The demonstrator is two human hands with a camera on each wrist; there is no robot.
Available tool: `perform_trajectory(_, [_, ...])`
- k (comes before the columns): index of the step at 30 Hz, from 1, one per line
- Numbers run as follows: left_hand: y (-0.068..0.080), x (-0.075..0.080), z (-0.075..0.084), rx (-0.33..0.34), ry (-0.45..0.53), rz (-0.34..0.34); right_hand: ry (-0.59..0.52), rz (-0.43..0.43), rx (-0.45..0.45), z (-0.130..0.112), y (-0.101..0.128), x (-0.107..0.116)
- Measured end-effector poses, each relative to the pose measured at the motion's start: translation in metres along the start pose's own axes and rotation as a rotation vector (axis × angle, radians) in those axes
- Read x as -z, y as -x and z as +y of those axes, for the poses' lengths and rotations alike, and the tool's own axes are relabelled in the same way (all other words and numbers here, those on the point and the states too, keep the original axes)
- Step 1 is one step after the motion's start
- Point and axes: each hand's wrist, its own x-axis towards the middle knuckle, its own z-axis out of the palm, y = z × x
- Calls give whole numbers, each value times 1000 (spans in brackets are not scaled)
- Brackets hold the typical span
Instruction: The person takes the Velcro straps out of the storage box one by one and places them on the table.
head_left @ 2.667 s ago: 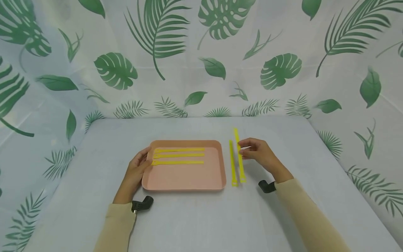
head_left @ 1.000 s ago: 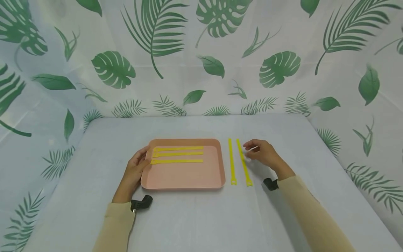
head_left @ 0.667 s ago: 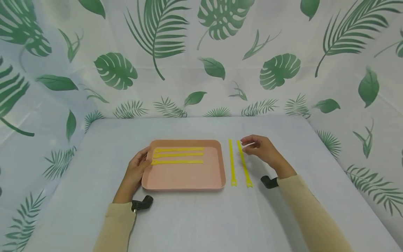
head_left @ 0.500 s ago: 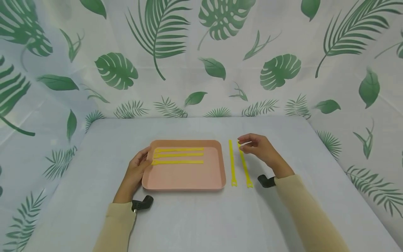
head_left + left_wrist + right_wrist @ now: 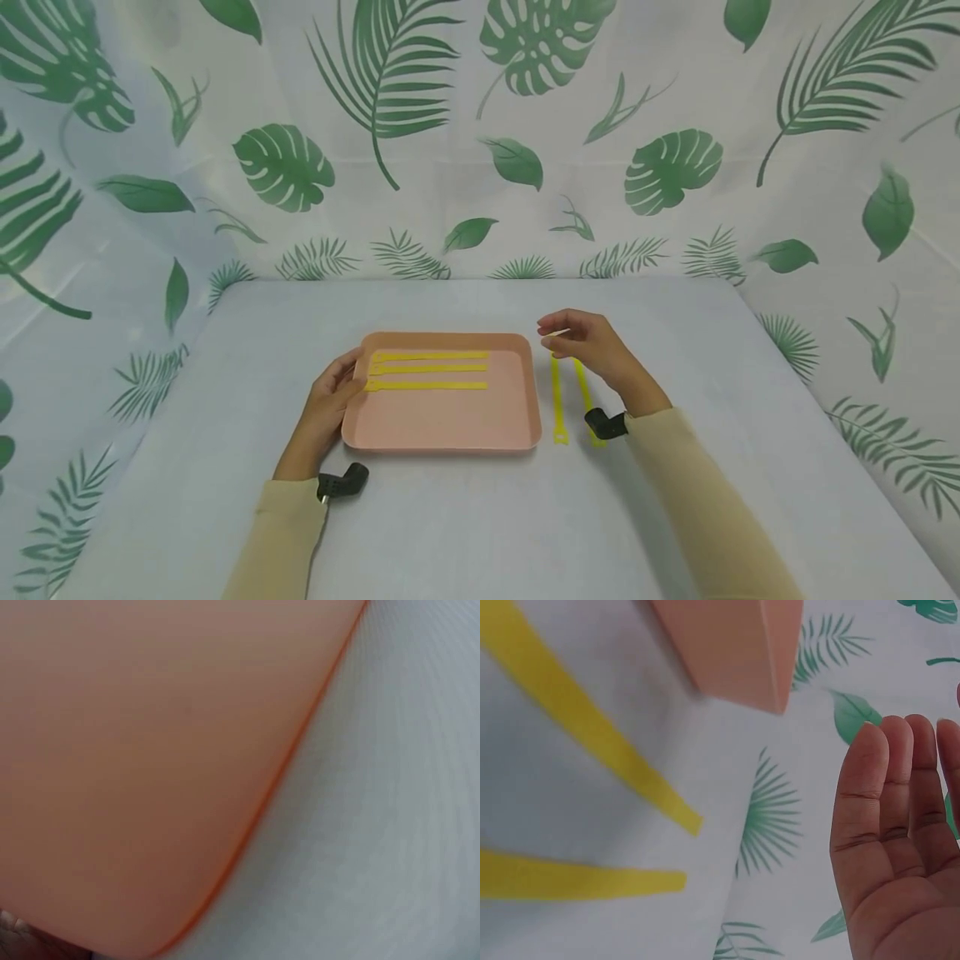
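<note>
Two yellow straps (image 5: 556,398) flat on counter (image 5: 465,517), just right of pink tray (image 5: 450,421), between tray's right rim and right forearm. Long axes run front-to-back, near parallel, far ends fanning slightly in wrist view (image 5: 592,742). Buckle ends toward front edge of counter. Second strap (image 5: 581,383) partly hidden under right wrist.

Right hand (image 5: 581,342) hovering above far ends of both straps, so straps lie directly below and toward front edge from grip. Clearly the nearer hand. Grip relaxed: fingers (image 5: 889,795) loosely extended and side by side in wrist view, nothing grasped; no contact with either strap visible. Thumb and forefinger look close together in head view, no strap between them.

Left hand (image 5: 330,404) on tray's left rim, thumb over edge, fingers curled round it, holding tray steady. Wrist view there shows only tray underside/edge (image 5: 150,787) and counter.

Three more yellow straps (image 5: 427,369) inside tray, along its far edge, lying left-to-right, parallel, evenly spaced, perpendicular to the two outside.

Leaf-print curtain (image 5: 480,125) behind and to both sides of counter.
</note>
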Motion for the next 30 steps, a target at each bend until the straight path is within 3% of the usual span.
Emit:
perform_trajectory(17, [-4, 3, -2, -25, 16, 8, -25, -89, 69, -18, -30, -34])
perform_trajectory(30, [-5, 1, -3, -37, 30, 6, -41, -186, 44, -18, -52, -64])
